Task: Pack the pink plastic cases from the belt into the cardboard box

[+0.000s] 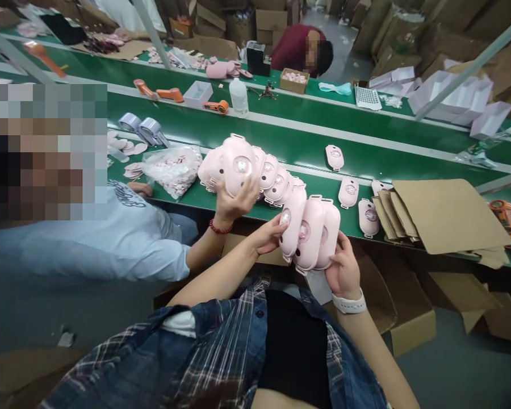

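Three pink cases (311, 247) are gripped between the left hand (269, 234) and right hand (344, 268), left of the stacked cardboard (451, 213), beside which a loose case (368, 218) is seen.

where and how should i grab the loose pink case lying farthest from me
Probably by both long sides near the middle, coming from above on your side. The pink case lies on the green work surface with its clear window up and both rounded long sides exposed, so a grip across its width should fit and stay off the window.
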A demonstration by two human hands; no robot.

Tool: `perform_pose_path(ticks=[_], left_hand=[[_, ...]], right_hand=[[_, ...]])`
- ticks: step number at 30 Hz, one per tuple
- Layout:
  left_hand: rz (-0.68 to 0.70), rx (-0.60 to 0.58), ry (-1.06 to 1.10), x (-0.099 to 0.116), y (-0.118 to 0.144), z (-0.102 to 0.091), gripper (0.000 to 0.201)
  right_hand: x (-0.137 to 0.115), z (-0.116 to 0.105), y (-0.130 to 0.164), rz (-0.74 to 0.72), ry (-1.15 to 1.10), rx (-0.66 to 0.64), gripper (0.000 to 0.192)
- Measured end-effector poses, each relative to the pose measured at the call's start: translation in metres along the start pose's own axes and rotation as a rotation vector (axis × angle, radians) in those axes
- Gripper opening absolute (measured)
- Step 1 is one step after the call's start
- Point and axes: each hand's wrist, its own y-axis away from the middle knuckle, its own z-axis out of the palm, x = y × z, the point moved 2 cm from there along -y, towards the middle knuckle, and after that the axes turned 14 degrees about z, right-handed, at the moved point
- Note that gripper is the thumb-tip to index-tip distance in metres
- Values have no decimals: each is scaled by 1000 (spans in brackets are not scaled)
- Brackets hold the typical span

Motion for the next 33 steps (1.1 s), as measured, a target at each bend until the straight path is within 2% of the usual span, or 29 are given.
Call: perform_pose_path(ticks=[3,5,6,8,11,13,15,18,21,27,30,33], left_hand=[[-7,-141,-148,-37,4,33,40],[-46,-197,-166,-68,26,61,38],[-70,-212,-156,-82,40,71,31],[-152,-179,-50,-103,67,83,35],[-336,-35,152,-123,92,83,53],[-423,7,179,-130,97,81,53],[-475,-13,167,-134,98,81,46],[-511,-67,161,-135,100,83,44],[-529,-123,188,-134,104,84,53],[-538,-206,348,-138,108,78,51],[-561,-189,394,-145,110,71,49],[-564,-110,372,-148,113,65,55]], right_hand=[[11,-5,-6,63,-29,-7,66],[19,-10,-11,98,-37,14,65],[24,-14,-14,106,-39,26,64],[31,-21,-16,102,-40,46,63],[41,-33,-12,88,-31,71,61],[48,-40,-6,100,-31,113,59],[56,-46,-1,119,-30,160,60],[69,-53,5,136,-27,186,63],[78,-60,7,165,-61,187,65],[82,-68,5,198,-132,133,60],[85,-68,3,214,-132,116,58],[91,-64,1,213,-117,146,60]])
